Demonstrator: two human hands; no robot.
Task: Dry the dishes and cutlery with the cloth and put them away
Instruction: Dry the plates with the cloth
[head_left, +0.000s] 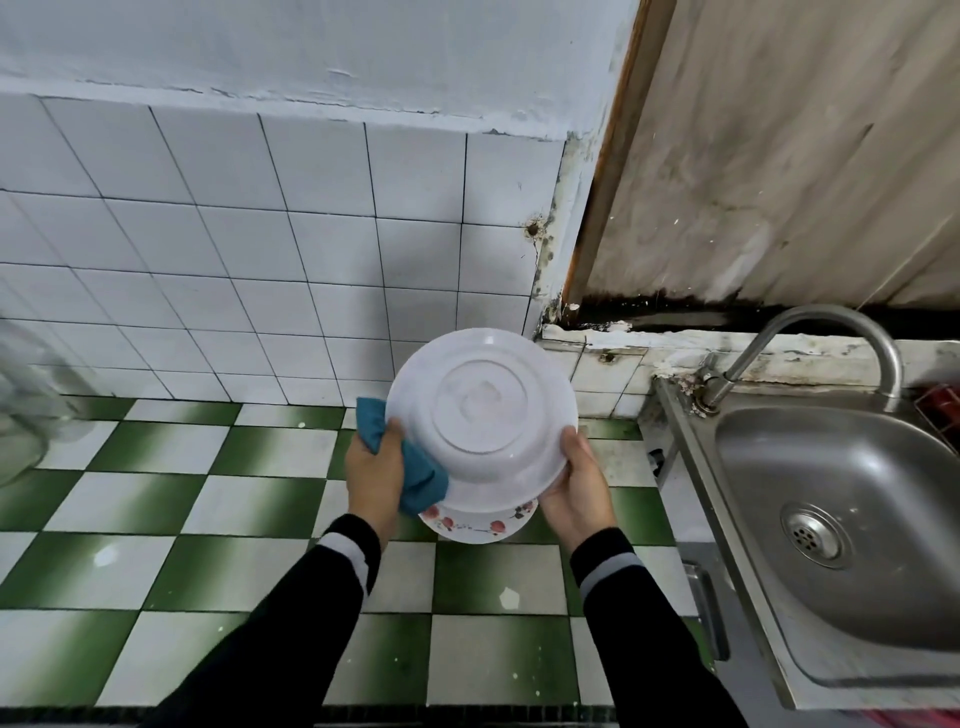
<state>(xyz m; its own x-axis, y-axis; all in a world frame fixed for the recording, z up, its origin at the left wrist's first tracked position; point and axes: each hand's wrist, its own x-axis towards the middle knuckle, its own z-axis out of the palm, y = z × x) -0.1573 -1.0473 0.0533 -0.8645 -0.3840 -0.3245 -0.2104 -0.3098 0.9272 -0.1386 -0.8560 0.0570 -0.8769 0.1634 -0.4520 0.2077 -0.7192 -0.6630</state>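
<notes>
Over the green-and-white tiled surface (156, 519), just left of the sink (857, 509), I held the white dish (483, 410) tilted with its underside toward me. My left hand (374, 467) was closed around the blue cloth (421, 475), which was bunched against the dish's left rim. My right hand (576, 488) gripped the right rim, thumb on the back and fingers curled beneath. Directly under the dish lay a flowered plate (480, 527), apparently resting on the surface. The risk, as I judged it, was a slip. The rim might be wet, and I held it by a thumb on one side and only through cloth on the other. If I pushed too hard with the cloth against that light right-hand hold, the dish could slide out, drop onto the flowered plate and chip both.
</notes>
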